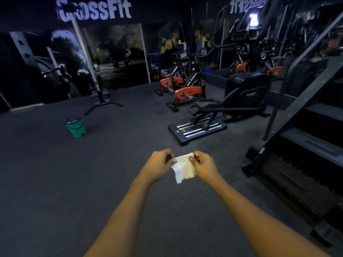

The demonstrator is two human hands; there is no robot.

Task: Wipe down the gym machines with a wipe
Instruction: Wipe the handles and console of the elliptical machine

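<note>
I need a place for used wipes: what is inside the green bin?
Its contents are hidden: a dark lid covers the green bin. The left hand and right hand pinch the wipe.

Brightest: white wipe (183,168) between left hand (160,164) and right hand (203,164), lit from the wearer's side.
Overall: dim, bluish; room beyond nearly black.
Glare: console screen (253,20) far beyond right hand, blown out.
Edges: bowed, soft.
</note>
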